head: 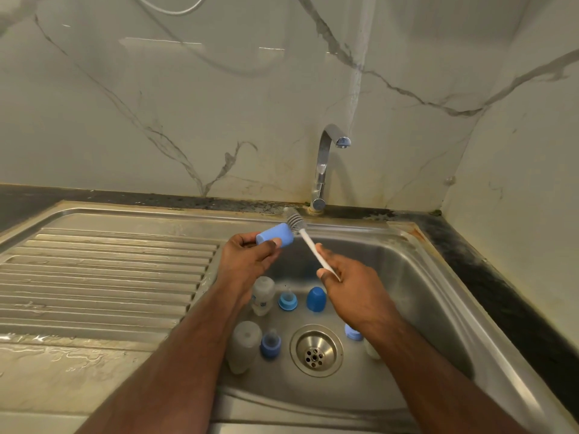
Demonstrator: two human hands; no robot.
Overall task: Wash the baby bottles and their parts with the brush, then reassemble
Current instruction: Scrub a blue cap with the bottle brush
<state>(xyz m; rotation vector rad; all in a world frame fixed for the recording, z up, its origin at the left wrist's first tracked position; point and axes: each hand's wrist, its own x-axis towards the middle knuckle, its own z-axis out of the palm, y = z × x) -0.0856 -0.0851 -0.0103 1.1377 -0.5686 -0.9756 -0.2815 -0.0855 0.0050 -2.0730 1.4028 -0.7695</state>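
While both hands are raised over the sink basin, entries read as follows.

Left hand: left hand (247, 256) grasps a light blue cap (275, 235), thumb on the near side, fingers curled behind; the cap lies sideways, its open end toward 3 o'clock.

Right hand: right hand (347, 278) pinches the white handle of the brush (308, 242) between thumb and fingers; the handle slants up toward 11 o'clock.

Brush head: grey bristles sit just at the cap's open end, at 1 o'clock from the cap; cannot tell whether they touch it.

Sink: steel sink (438, 296), drain (315, 350) at the basin centre.

Bottles: one clear bottle (262, 295) at 11 o'clock from the drain, a second clear bottle (243, 346) at 9 o'clock, both on the basin floor. A pale piece at 3 o'clock is mostly hidden by the right forearm.

Blue parts: a collar with teat (287, 300) and a dark blue cap (316, 299) at 12 o'clock from the drain; another collar with teat (270, 343) just at 9 o'clock; a light blue collar (352, 332) at 3 o'clock, partly covered by the right wrist.

Tap: tap (326, 164) at 12 o'clock behind the basin, no water seen running.

Draining board: ribbed draining board (103, 277) at 9 o'clock, wet along its near edge.
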